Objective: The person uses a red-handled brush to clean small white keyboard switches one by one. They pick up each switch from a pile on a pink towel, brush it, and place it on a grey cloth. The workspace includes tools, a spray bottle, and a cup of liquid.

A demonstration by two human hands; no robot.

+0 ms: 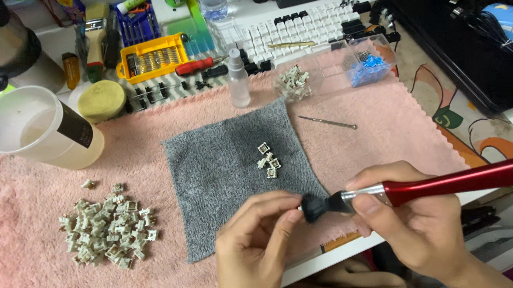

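Head view: L hand [254, 248] low centre, thumb + index pinched together on a small part right at the brush tip; part itself hidden by fingertips and bristles, can't tell its kind for sure. R hand [410, 223] fingers closed round the ferrule end of a red-handled brush [454, 181], black bristle head touching the L fingertips. Handle runs off to the right.

Both hands hover over the near edge of the grey cloth [241, 175], which lies on a pink towel [66, 287].

Progress, judged from layout: small cluster of approx. 4 pale switch parts [268, 161] sits mid-cloth, well apart from the hands. Big heap of like parts [107, 229] on towel at left, one stray just above it. More in a clear tub [293, 83] at the back, by a small spray bottle [238, 78]. So only a few look handled; bulk seems left. Can't tell which pile is the finished one.

Thin metal pick [328, 122] lies unused on towel, right of cloth.
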